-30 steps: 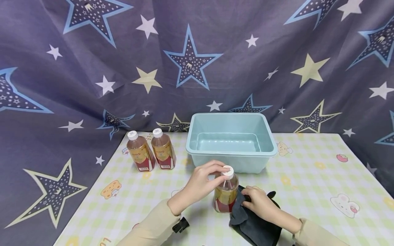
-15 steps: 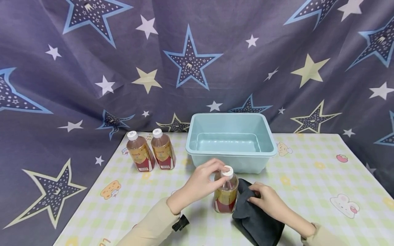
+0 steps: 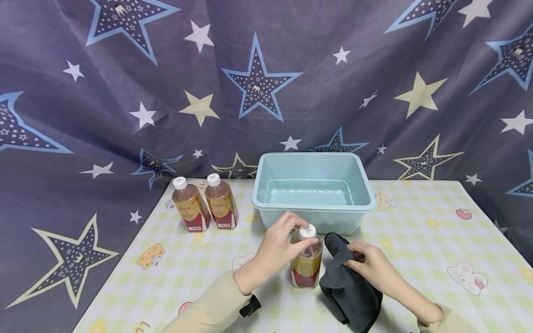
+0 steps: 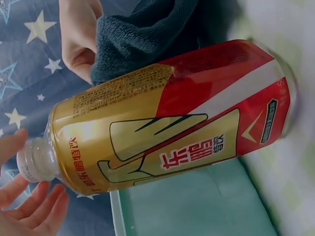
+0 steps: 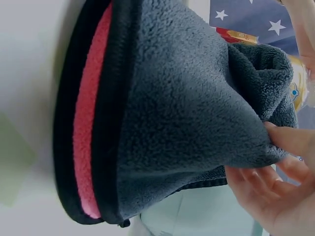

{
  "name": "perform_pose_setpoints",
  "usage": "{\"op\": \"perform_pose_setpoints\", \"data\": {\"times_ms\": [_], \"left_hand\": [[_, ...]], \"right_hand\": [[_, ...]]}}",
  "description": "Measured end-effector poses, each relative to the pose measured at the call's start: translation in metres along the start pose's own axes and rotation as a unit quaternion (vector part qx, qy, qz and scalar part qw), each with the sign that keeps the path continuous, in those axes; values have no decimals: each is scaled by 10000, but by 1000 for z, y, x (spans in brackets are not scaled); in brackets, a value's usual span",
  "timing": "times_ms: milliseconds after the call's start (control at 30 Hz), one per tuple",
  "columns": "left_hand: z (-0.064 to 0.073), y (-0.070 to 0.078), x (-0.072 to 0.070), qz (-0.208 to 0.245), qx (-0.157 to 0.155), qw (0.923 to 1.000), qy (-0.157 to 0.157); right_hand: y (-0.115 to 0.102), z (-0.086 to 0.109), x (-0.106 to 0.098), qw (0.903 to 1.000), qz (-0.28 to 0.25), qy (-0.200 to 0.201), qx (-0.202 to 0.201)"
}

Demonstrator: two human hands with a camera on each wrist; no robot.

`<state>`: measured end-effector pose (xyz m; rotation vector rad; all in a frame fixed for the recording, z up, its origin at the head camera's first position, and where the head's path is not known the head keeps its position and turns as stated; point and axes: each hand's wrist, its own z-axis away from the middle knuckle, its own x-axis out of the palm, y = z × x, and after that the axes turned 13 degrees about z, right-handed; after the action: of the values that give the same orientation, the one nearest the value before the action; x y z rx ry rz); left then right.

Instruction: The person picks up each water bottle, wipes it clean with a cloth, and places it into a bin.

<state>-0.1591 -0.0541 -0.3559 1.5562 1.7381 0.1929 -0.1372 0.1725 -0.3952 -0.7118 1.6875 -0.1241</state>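
A drink bottle [image 3: 306,269] with a white cap and a gold and red label stands upright on the table, in front of the blue tub. My left hand [image 3: 278,245] holds it by the cap [image 4: 35,160], thumb on one side and fingers on the other. Just right of the bottle, my right hand [image 3: 376,268] pinches a dark grey towel [image 3: 351,289] between thumb and fingers. The towel hangs in folds; a red layer [image 5: 91,118] shows between its black edges in the right wrist view. Its bunched end overlaps the bottle in the left wrist view.
Two similar bottles, one [image 3: 191,210] left of the other [image 3: 221,206], stand at the table's back left. The light blue tub [image 3: 312,209] sits at the back middle with nothing in it. A starry curtain [image 3: 258,134] hangs behind the checked tablecloth [image 3: 416,259].
My right hand has drawn the towel away from the bottle's side, to the right and a little upward. The left hand has shifted slightly at the cap, while the bottle stays in place.
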Motion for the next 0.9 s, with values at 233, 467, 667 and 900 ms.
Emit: {"op": "perform_pose_setpoints", "data": {"times_ms": [233,467,667,900], "left_hand": [[1,-4,2,181,306,9992,189],[2,-6,-1,391,247,9989,-46],[2,-7,-6,476,158,9981,-362],[4,-7,-11,496,-65,9958,-768]], "right_hand": [[0,1,-1,9998,-51,101,-180],[-1,1,-2,9994,-88,183,-288],[-2,2,-2,9990,-119,194,-379],[-1,2,-4,9990,-224,6,-380]]}}
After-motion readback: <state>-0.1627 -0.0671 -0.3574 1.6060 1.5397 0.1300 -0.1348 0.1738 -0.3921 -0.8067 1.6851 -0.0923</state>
